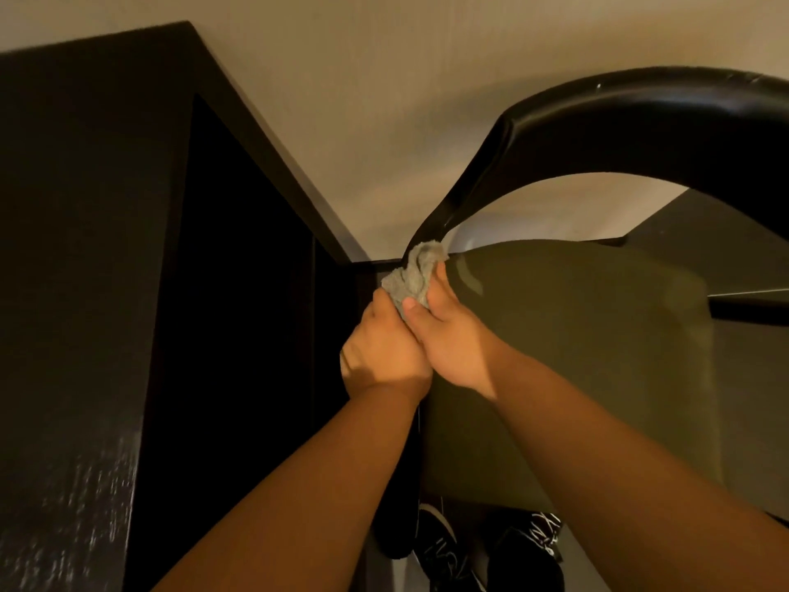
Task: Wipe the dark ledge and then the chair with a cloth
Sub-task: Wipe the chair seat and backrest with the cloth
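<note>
we clamp the grip of left hand (384,352) and right hand (452,348) on the cloth (416,271) at the foot of the chair back (482,164), whose long axis rises up-right.

Nothing can be read in this view. The only marks that could be lettering are white, scribble-like strokes on the black shoes (444,553) at the bottom edge of the view, one patch on each shoe. They are too blurred and small to tell whether they are letters, a logo or only a pattern.
</note>
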Motion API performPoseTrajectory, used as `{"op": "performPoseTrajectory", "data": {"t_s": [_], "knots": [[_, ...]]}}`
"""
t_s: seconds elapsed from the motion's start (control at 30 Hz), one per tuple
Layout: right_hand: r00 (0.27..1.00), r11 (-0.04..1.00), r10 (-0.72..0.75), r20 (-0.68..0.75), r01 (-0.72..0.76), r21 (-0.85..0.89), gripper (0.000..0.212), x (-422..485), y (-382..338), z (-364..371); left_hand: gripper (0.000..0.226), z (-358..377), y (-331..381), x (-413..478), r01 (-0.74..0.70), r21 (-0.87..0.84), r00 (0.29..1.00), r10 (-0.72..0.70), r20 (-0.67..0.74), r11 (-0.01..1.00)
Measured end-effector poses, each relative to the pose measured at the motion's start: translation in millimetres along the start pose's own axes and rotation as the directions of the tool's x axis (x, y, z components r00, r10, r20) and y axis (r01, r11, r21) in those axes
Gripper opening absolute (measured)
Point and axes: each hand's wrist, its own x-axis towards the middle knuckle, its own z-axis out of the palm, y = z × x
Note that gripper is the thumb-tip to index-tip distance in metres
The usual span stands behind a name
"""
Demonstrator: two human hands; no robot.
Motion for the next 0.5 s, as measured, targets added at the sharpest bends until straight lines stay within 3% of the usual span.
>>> {"op": "performPoseTrajectory", "data": {"t_s": [0.2, 0.37, 0.43, 0.5], "knots": [[0.988, 0.964, 0.130, -0.081, -0.145, -0.221, 0.070, 48.0, -14.6, -18.5, 0.025, 0.8, 5.1, -4.8, -0.012, 0.031, 0.994, 0.015, -0.109, 0.999], [0.999, 0.990, -0.040, -0.008, 0.039, -0.136, 0.068, 17.9, 3.7, -8.1, 0.027, 1.1, 2.8, -0.6, 0.004, -0.003, 0.999, -0.004, -0.045, 1.000], [0.999, 0.983, -0.013, 0.051, 0.022, -0.180, 0.070, 12.9, 2.9, -7.5, 0.027, 1.6, 0.3, -1.2, 0.008, 0.008, 0.999, -0.007, -0.036, 1.000], [1.000, 0.979, 0.027, 0.015, -0.023, -0.202, 0.069, 21.6, -3.3, -10.7, 0.026, 3.1, -0.4, -2.7, 0.031, 0.037, 0.998, -0.029, -0.051, 0.999]]}}
